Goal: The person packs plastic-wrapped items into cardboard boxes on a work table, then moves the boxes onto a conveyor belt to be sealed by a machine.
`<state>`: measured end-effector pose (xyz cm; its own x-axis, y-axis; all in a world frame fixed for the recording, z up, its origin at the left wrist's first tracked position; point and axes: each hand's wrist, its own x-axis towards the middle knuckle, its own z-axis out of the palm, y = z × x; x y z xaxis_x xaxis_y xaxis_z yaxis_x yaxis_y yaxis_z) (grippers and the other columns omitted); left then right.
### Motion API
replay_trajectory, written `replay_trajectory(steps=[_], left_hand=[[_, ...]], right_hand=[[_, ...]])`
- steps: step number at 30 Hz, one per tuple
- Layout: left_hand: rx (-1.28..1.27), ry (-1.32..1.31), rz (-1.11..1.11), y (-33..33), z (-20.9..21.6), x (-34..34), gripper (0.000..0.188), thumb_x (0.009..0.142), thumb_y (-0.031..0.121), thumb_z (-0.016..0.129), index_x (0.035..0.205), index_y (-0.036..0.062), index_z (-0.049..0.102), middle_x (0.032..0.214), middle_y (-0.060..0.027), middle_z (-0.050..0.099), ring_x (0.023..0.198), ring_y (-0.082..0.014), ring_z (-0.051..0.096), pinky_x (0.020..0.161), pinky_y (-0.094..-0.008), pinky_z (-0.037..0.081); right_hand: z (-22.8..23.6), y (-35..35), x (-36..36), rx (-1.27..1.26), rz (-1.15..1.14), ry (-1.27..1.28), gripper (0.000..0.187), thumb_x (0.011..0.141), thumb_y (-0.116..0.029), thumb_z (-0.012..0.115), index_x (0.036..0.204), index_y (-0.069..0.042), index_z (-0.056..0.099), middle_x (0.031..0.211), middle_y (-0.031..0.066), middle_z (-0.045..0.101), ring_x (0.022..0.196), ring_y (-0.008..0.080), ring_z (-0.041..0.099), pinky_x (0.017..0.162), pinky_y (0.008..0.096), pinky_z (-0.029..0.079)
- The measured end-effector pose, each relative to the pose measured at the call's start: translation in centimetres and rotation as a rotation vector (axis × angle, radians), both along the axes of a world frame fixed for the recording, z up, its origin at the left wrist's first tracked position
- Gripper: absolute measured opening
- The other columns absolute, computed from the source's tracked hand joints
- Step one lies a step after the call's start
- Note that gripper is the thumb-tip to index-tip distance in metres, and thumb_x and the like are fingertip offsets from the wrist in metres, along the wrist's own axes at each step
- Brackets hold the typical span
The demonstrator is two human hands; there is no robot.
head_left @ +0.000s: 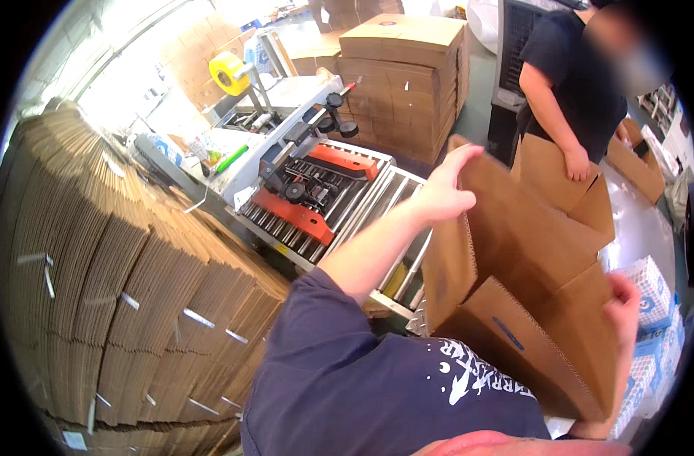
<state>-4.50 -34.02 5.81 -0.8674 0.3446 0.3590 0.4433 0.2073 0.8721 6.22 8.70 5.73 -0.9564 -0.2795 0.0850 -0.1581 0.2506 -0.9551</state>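
Observation:
A large open cardboard box [514,228] stands in front of me with its flaps raised, and I look down into it. My left hand [449,186] grips the top edge of its far left flap, thumb apart from the fingers. On the other side, my right hand [624,300] is closed at the edge of the right flap, fingers curled. The near flap [514,334] bears a dark slot-like mark. The bottom of the box is in shadow.
Tall stacks of flattened cartons [126,289] fill the left. A taping machine [301,182] with a roller conveyor [396,205] and yellow tape roll [230,74] stands beyond. A co-worker [567,83] handles another carton [560,171]. Blue-and-white packages [651,292] sit at right.

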Motion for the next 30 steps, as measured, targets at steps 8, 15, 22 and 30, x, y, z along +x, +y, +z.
replay_trajectory(steps=[8,15,22,30], left_hand=[[-1.401,-0.238,-0.771,3.0,-8.9,2.1,0.066,0.086,0.031,0.049,0.142,0.0081,0.022,0.143,-0.0154,0.032,0.135,-0.0268,0.023,0.111,-0.0408,0.015],[-0.737,-0.245,-1.296,-0.1,1.9,6.4,0.092,0.069,0.051,0.071,0.136,-0.0002,0.033,0.136,-0.0206,0.038,0.127,-0.0312,0.037,0.105,-0.0404,0.03],[-1.118,0.09,-0.142,0.7,-6.5,3.8,0.104,0.051,0.057,0.077,0.136,0.0124,0.036,0.145,-0.019,0.023,0.135,-0.0387,0.013,0.1,-0.0656,0.019],[0.234,-0.602,-0.24,-2.5,-12.1,7.2,0.078,0.078,0.029,0.07,0.139,0.0041,0.029,0.135,-0.0102,0.041,0.126,-0.0186,0.036,0.104,-0.0337,0.029]], right_hand=[[-9.1,-12.0,-4.5,-0.088,-0.014,0.186,0.067,0.086,-0.033,0.05,0.142,-0.007,0.022,0.148,0.0127,0.02,0.135,0.0262,0.021,0.109,0.0405,0.018],[-6.0,-15.0,-7.5,1.358,0.497,0.024,0.056,0.073,-0.05,0.063,0.12,-0.02,0.058,0.137,0.0128,0.041,0.129,0.0301,0.034,0.108,0.052,0.02],[3.5,-12.5,-12.8,0.593,-0.248,0.97,0.045,0.075,-0.019,0.065,0.116,-0.004,0.055,0.113,0.0162,0.057,0.106,0.0297,0.054,0.098,0.0375,0.038],[-8.6,-8.1,-2.0,1.11,0.178,0.383,0.064,0.079,-0.032,0.06,0.134,-0.009,0.038,0.14,0.0184,0.034,0.131,0.0314,0.031,0.106,0.0389,0.027]])
